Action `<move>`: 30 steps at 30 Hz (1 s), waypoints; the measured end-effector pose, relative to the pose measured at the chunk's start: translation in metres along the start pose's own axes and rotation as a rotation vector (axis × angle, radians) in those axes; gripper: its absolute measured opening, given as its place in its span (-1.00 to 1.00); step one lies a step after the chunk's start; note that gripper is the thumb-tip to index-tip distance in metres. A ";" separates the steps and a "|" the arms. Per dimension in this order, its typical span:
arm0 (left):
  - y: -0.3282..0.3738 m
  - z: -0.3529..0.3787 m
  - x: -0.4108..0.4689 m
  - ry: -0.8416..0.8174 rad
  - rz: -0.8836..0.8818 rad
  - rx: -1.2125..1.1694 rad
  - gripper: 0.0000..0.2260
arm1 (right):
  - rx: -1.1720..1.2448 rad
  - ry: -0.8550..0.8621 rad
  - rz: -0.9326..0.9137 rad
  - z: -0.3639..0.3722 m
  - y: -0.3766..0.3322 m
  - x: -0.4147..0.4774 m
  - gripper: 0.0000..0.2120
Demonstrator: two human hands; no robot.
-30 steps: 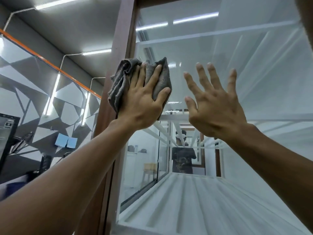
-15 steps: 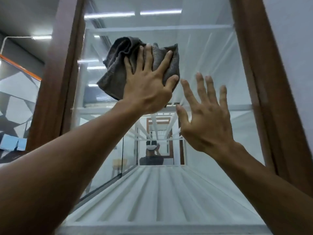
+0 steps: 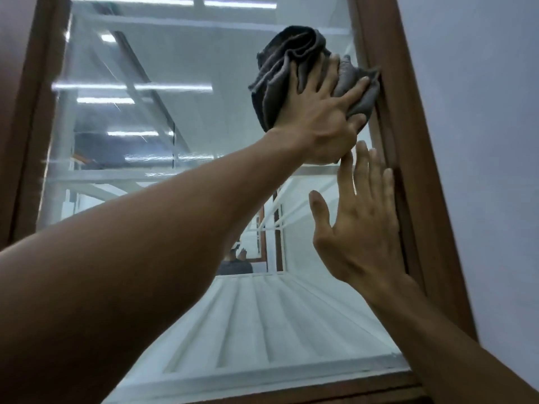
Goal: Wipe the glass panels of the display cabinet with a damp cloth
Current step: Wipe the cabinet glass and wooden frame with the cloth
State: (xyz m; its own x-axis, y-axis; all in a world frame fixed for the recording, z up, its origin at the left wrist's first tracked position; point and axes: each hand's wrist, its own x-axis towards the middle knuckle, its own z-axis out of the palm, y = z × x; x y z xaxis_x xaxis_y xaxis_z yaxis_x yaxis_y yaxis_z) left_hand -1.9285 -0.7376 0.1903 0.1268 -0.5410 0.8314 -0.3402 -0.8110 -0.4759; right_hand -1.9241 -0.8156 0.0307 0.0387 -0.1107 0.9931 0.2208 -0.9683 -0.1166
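Since the earlier frame the cloth point(image 3: 294, 77) has travelled from the panel's point(image 3: 180, 118) upper middle to its upper right edge, touching the brown frame point(image 3: 408, 141). Left hand point(image 3: 318, 118), fingers spread, presses the bunched grey cloth flat against the glass. Right hand point(image 3: 358, 228), fingers apart and empty, lies just below against the same edge; the left forearm crosses the panel diagonally.
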 end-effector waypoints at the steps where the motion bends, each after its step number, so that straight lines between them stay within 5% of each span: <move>1: 0.004 0.001 0.000 -0.022 0.030 -0.013 -0.42 | 0.007 -0.001 0.004 -0.001 0.002 -0.001 -0.24; 8: -0.029 -0.002 -0.036 -0.040 0.233 -0.144 -0.47 | -0.043 -0.011 0.025 -0.004 -0.012 0.000 -0.30; 16: -0.116 -0.012 -0.149 0.107 -0.122 -0.080 -0.37 | -0.018 -0.128 -0.179 0.018 -0.089 0.022 -0.31; 23: -0.168 -0.022 -0.195 0.134 -0.255 -0.077 -0.36 | -0.067 -0.126 -0.234 0.034 -0.132 0.030 -0.31; 30: -0.159 -0.015 -0.222 0.225 -0.611 -0.118 -0.36 | -0.013 -0.120 -0.284 0.033 -0.124 0.019 -0.33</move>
State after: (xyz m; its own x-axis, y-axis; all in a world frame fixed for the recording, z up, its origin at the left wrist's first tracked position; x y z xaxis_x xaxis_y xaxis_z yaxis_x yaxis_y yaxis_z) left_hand -1.9163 -0.4848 0.0858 0.1355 0.0789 0.9876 -0.3700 -0.9207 0.1243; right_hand -1.9183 -0.6903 0.0637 0.0918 0.1908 0.9773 0.2266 -0.9597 0.1661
